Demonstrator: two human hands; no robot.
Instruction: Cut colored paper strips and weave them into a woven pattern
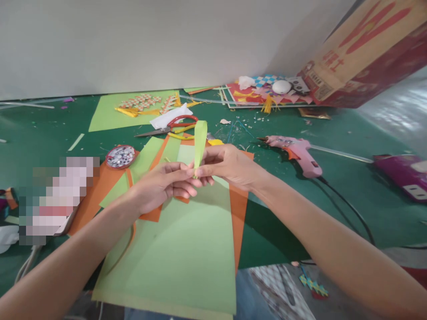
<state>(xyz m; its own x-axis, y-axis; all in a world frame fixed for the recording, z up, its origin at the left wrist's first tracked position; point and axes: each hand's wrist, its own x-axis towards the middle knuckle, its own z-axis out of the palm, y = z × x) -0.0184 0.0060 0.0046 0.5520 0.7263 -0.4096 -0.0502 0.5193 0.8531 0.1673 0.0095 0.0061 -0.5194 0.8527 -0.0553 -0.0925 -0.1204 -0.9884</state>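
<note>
A light green paper strip (200,138), bent into a loop, stands up between my hands. My right hand (230,165) pinches its lower end between thumb and fingers. From the other side, my left hand (165,183) closes thumb and forefinger at the same lower end, the two hands' fingertips touching. Below them lie a large pale green paper sheet (180,266) and orange sheets (238,222). An orange paper strip (133,231) curls beside my left forearm. Just beyond my hands are scissors (182,124) with red and yellow handles.
A pink glue gun (295,149) lies to the right, its cord trailing toward me, near a purple power strip (400,173). A round dish of googly eyes (120,157) and a blurred-out phone (60,200) are left. Woven paper pieces (142,103) and a cardboard box (360,58) stand at the back.
</note>
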